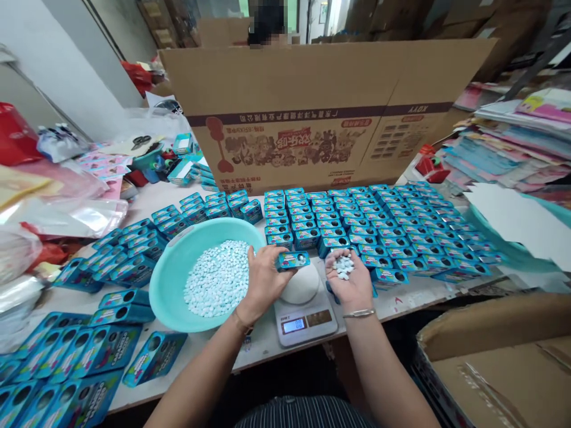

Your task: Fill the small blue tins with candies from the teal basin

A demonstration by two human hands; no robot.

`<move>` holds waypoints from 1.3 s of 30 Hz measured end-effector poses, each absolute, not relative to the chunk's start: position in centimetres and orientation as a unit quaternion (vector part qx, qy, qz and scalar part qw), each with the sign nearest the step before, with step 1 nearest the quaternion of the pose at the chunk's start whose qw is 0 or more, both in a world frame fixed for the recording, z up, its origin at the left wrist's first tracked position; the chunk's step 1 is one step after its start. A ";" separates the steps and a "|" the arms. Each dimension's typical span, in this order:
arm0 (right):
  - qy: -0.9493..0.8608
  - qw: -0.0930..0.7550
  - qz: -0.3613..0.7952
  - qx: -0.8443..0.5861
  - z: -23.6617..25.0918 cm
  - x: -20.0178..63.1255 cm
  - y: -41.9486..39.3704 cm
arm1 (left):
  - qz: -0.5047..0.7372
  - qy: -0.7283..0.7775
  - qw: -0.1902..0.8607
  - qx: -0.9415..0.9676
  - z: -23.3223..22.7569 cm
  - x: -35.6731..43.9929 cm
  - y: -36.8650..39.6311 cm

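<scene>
— What have my hands got?

— My left hand (264,278) has its fingers curled round a small blue tin (292,260), holding it on its side just above the scale (304,309). My right hand (350,279) lies palm up, fingers loosely cupped round a heap of white tablets (343,266).

— And beyond my fingers?

— Rows of blue tins (379,229) lie just past the fingertips; the turquoise bowl (178,267) of tablets sits beside the left wrist.
</scene>
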State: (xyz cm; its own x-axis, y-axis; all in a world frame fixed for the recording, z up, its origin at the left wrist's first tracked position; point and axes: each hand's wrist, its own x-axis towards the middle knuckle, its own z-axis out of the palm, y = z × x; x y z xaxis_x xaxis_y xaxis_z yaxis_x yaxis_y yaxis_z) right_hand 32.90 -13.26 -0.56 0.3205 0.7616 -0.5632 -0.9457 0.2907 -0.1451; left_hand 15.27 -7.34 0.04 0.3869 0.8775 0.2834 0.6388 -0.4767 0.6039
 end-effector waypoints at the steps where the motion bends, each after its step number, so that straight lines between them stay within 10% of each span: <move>1: 0.184 0.782 0.554 -0.217 -0.7 33.5 -13.6 | 0.285 0.470 0.209 0.809 -0.4 15.6 -7.5; 39: 0.030 0.801 0.561 -0.205 1.5 34.5 -14.7 | 0.363 0.517 0.112 0.767 0.3 7.8 -10.0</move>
State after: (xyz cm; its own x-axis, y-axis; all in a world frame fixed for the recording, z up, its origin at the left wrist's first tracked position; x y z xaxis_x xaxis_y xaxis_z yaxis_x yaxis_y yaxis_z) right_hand 34.52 -14.70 1.46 0.3685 0.8870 -0.2784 -0.9115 0.2859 -0.2959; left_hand 7.83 -9.96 0.27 0.2023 0.8749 0.4400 0.7117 -0.4400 0.5476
